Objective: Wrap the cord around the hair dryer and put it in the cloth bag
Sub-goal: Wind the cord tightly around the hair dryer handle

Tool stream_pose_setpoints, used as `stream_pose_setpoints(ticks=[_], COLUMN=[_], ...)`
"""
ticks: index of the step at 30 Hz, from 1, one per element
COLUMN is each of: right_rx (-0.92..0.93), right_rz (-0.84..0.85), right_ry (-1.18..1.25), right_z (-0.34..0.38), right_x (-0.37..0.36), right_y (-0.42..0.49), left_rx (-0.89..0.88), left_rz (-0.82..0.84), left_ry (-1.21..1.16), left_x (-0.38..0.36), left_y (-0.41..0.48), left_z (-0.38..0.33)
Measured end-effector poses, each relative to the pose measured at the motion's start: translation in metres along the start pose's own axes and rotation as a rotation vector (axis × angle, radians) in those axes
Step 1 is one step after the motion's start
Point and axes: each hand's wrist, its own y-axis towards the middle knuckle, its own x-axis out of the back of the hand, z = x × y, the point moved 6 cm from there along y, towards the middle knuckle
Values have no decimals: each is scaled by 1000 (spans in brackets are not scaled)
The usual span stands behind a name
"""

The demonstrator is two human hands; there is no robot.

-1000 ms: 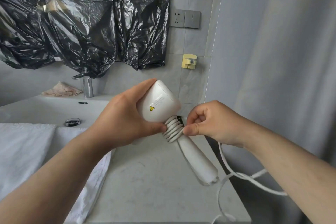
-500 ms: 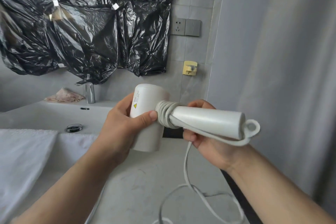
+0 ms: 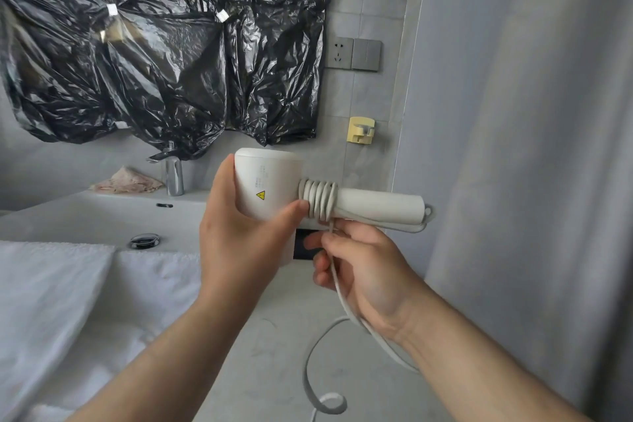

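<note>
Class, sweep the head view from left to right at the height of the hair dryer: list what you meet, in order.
Tap → left hand → dryer head → coiled cord → handle → curtain.

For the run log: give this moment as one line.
stage: wrapping | left hand: holds hair dryer head | right hand: pulls cord below handle | coils at handle top | loose cord remains | bag: unseen

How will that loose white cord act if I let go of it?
The cord looks floppy: its free length droops and curls on the counter. The coils on the hair dryer handle may spring loose, since only the right hand holds tension.
</note>
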Motion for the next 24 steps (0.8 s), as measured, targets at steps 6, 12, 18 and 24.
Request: stream_pose_setpoints(ticks=[6,12,18,24], right_rx=[-128,-56,194,278], right_rz=[44,-10,-83,-144], right_ry=[-360,-969,-1303,-1235], right_z=[11,32,45,50], right_x=[9,23,31,37], right_y=[-5,-2,-2,-6], left_rx=[-81,-136,-169,-157], left_rz=[-2,105,236,316], left_ry=[204,360,442,409], left_x=[-3,-8,-10,-8], left_y=[1,3,5,8], left_z=[-2,2,8,8])
